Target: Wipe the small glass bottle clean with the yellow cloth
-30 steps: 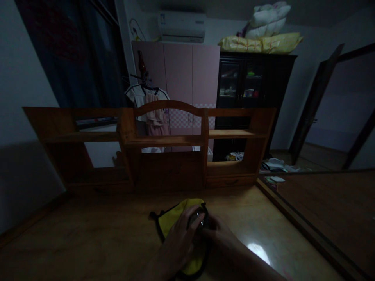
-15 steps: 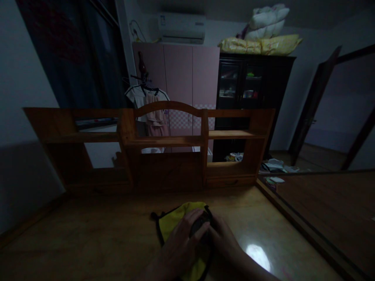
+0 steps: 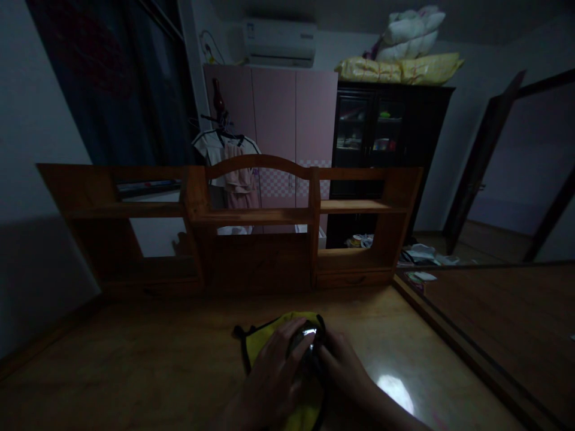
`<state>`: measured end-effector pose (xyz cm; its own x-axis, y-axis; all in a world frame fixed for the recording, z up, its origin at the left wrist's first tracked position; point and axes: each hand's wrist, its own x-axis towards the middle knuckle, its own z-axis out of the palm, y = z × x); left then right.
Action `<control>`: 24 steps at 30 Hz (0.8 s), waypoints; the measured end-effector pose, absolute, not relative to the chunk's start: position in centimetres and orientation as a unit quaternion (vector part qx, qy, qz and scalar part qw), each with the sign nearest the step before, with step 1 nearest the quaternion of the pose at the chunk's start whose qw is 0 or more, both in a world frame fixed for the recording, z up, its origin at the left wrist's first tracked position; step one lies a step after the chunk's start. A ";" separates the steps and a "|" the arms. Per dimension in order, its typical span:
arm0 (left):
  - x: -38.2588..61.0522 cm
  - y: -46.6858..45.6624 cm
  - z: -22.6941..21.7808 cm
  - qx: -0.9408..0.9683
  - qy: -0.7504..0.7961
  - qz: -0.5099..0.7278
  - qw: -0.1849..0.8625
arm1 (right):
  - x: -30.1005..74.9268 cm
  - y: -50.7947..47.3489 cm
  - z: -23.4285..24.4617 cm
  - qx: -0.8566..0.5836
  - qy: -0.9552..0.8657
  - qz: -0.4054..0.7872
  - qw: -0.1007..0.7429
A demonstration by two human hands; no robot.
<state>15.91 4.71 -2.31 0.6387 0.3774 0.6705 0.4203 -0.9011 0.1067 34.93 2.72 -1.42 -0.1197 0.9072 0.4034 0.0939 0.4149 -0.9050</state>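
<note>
A yellow cloth with a black edge [image 3: 263, 342] lies on the wooden desk [image 3: 148, 365] near its front. My left hand [image 3: 272, 377] rests on the cloth with its fingers curved over a small dark shiny object [image 3: 306, 341]. My right hand [image 3: 344, 365] meets the same object from the right, fingers pinched on it. What the object is cannot be made out in the dim light.
A wooden shelf unit [image 3: 256, 221] stands along the desk's back edge. A raised wooden rail [image 3: 453, 329] runs along the right side. Behind are a pink wardrobe [image 3: 287, 120], a dark cabinet [image 3: 386, 137] and hanging clothes [image 3: 229, 161].
Both hands stay on the dark object over the cloth. The object has turned slightly, now showing a bright glint on top.
</note>
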 end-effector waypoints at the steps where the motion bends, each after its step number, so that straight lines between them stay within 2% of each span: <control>1: 15.9 4.7 -2.4 -0.904 -0.223 -0.364 0.028 | 34.7 2.7 -1.1 -0.374 -0.632 0.402 0.547; 13: 15.5 5.1 -2.4 -0.871 -0.275 -0.402 -0.058 | 34.0 3.4 -1.5 -0.318 -0.452 0.605 0.573; 24: 15.6 6.0 -2.2 -0.813 -0.327 -0.466 -0.124 | 33.8 3.1 -1.7 -0.295 -0.345 0.683 0.572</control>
<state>15.58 5.99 -2.20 0.3524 0.6469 0.6763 0.4154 -0.7557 0.5064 33.84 3.10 -1.66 -0.1715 0.9851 -0.0086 -0.5778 -0.1077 -0.8091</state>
